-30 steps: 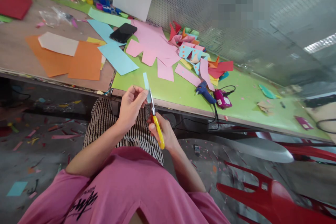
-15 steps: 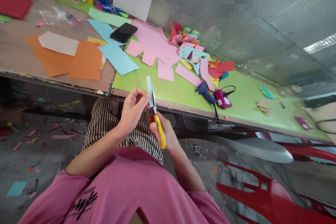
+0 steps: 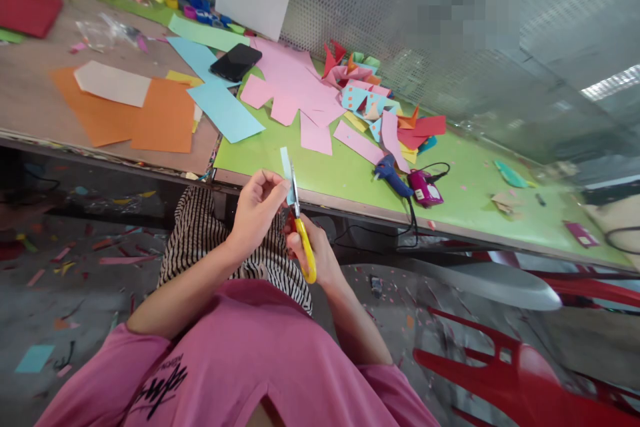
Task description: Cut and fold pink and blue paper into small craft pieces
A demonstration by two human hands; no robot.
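Between the thumb and fingers of my left hand (image 3: 261, 205) is a narrow light-blue paper strip (image 3: 285, 163), its free end pointing away from me. My right hand (image 3: 315, 248) grips yellow-handled scissors (image 3: 306, 247), blades up and alongside the strip. Whether the blades touch the paper I cannot tell. Both hands are just in front of the table edge, above my lap. Beyond them on the green table top (image 3: 260, 167) lie a light-blue paper sheet (image 3: 227, 113) and pink cut paper (image 3: 300, 87).
A blue glue gun (image 3: 394, 177) lies by a magenta box (image 3: 425, 188), its cable hanging over the edge. A black phone (image 3: 236, 62) rests on paper. Orange sheets (image 3: 163, 117) lie to the left. A red chair (image 3: 530, 373) stands at lower right. Paper scraps litter the floor.
The blue strip and scissors have shifted very slightly, with the strip tilting a little. Both hands keep their grips; the things on the table stay put.
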